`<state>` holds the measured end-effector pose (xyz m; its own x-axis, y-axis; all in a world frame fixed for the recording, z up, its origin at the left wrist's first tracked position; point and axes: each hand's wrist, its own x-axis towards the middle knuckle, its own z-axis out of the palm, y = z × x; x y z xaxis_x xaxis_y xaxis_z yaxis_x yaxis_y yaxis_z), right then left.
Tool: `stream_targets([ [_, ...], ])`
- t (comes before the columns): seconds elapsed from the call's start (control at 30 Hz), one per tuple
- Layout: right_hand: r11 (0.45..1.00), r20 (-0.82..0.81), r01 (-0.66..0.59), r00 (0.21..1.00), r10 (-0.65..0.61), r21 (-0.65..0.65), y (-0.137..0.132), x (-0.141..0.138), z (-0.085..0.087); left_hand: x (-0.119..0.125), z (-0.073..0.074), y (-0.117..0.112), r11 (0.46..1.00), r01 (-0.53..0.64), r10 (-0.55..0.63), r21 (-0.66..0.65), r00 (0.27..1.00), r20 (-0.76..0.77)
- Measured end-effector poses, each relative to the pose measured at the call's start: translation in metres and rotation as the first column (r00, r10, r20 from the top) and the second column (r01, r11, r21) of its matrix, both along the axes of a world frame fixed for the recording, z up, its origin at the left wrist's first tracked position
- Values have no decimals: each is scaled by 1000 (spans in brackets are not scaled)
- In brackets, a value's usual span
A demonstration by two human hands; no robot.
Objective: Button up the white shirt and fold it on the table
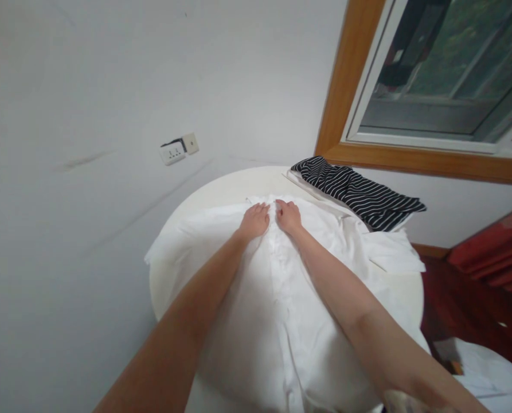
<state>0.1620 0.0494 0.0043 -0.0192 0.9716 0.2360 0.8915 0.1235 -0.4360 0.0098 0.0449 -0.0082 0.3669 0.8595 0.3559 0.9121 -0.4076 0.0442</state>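
Observation:
A white shirt (238, 338) lies spread front up on a round white table, its button strip (280, 269) running from the far end toward me. Both my arms reach across it to the far end of the strip. My left hand (256, 221) is closed on the cloth just left of the strip, fingers curled. Just to the right, my right hand (288, 216) pinches the cloth, its thumb and forefinger close together. The hands are a narrow gap apart. What lies under the fingertips is too small to make out.
A folded black-and-white striped garment (354, 189) rests at the table's (208, 192) far right edge. Behind are a wall with a power socket (172, 153) and a wood-framed window (410, 155). White items (492, 367) sit low at the right, near a red curtain (496, 246).

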Motion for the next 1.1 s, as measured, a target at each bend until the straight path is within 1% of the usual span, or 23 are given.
stream_targets([
  [0.07,995,18,22,1000,-20,-98,6,0,7,11,5,-3,997,-74,74,-35,997,9],
  [0.13,980,9,32,999,-31,-196,11,0,13,23,9,-5,982,-180,183,-52,982,45],
  [0.2,969,-1,31,999,-32,-244,13,-2,16,29,11,-7,965,-255,260,-55,961,93],
  [0.23,972,5,45,999,-45,-229,12,-4,17,29,11,-7,965,-257,261,-52,959,112],
  [0.27,981,20,67,998,-64,-184,10,-7,16,27,11,-6,970,-238,242,-48,962,127],
  [0.33,994,64,96,994,-92,-52,3,-12,13,20,10,-5,983,-177,181,-40,971,154],
  [0.4,997,108,63,992,-68,44,-2,-16,10,14,9,-3,990,-142,143,-19,974,177],
  [0.47,999,142,-7,990,1,46,-3,-15,9,11,9,-2,990,-144,141,-1,972,188],
  [0.53,999,163,-44,986,39,25,0,-12,9,11,8,-1,989,-151,146,8,970,193],
  [0.67,998,173,-61,983,56,22,9,-5,8,13,5,0,990,-144,141,-4,963,229],
  [0.8,997,135,-62,989,56,42,13,-4,3,11,3,1,991,-135,134,-13,956,263],
  [0.9,995,58,-66,996,62,69,16,-2,-1,10,3,2,989,-144,141,-9,950,278],
  [0.97,992,-48,-85,995,91,98,20,2,-4,10,3,2,988,-154,149,-4,948,281],
  [1.03,988,-224,-98,967,123,118,24,7,-5,10,4,2,985,-170,165,-9,945,283],
  [1.07,989,-340,-91,932,127,118,26,9,-6,10,4,2,985,-174,171,-14,944,283],
  [1.1,991,-466,-73,877,117,111,27,11,-6,10,5,2,984,-175,173,-19,943,283],
])
